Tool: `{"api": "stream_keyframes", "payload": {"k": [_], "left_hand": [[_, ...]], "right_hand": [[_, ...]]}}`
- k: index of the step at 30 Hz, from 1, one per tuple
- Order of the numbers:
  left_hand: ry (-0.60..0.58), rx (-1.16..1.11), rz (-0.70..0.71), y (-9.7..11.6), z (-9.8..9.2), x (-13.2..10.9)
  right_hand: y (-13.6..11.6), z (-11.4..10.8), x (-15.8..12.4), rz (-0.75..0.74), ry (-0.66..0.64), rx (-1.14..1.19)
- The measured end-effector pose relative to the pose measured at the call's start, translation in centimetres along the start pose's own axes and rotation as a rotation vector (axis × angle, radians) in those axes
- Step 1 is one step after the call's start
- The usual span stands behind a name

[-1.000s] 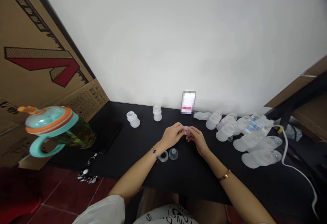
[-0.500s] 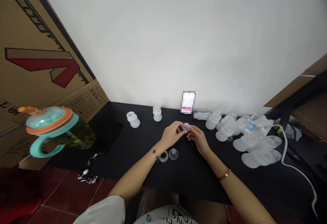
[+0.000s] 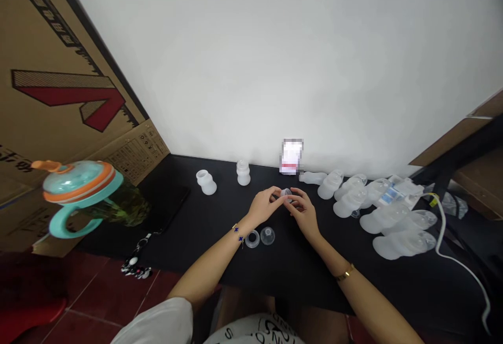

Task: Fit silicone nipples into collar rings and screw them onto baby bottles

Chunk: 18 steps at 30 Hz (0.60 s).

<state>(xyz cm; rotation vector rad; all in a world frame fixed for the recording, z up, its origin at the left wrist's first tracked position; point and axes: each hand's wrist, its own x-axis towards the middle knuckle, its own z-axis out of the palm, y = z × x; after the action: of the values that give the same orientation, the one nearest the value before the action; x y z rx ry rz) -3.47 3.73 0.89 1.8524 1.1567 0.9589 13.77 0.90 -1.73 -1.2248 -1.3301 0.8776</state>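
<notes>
Between my hands, above the black table point(image 3: 220, 250), is a small clear piece point(image 3: 286, 192), partly covered by fingers. My left hand point(image 3: 266, 205) pinches its left side. Fingers of my right hand point(image 3: 303, 210) close on its right side. Nearer me, beside my left wrist, a translucent ring point(image 3: 252, 239) and a clear dome cap point(image 3: 268, 236) lie side by side. Farther back stand an open white bottle point(image 3: 206, 182) and a bottle with a clear top point(image 3: 243, 173).
Several capped bottles point(image 3: 348, 201) crowd the right side near a white cable point(image 3: 442, 229). A lit phone point(image 3: 291, 156) leans on the wall. At the left are a large teal-lidded jug point(image 3: 84, 187), a dark tablet point(image 3: 168, 208) and a cardboard box point(image 3: 51, 124).
My right hand's fingers have shifted around the clear piece and now cover more of it. My left hand has barely moved. The whole view has shifted slightly.
</notes>
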Motion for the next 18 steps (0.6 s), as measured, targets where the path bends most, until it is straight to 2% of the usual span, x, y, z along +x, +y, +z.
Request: {"api": "stream_keyframes", "payload": {"k": [4, 11, 18], "left_hand": [[0.000, -0.064, 0.008, 0.06, 0.03, 0.02], [0.046, -0.040, 0.045, -0.33, -0.08, 0.16], [0.052, -0.033, 0.060, -0.12, 0.20, 0.14]], "right_hand": [[-0.02, 0.11, -0.11, 0.001, -0.005, 0.048], [0.05, 0.04, 0.13, 0.108, -0.028, 0.245], [0.90, 0.22, 0.69, 0.161, -0.142, 0.187]]}}
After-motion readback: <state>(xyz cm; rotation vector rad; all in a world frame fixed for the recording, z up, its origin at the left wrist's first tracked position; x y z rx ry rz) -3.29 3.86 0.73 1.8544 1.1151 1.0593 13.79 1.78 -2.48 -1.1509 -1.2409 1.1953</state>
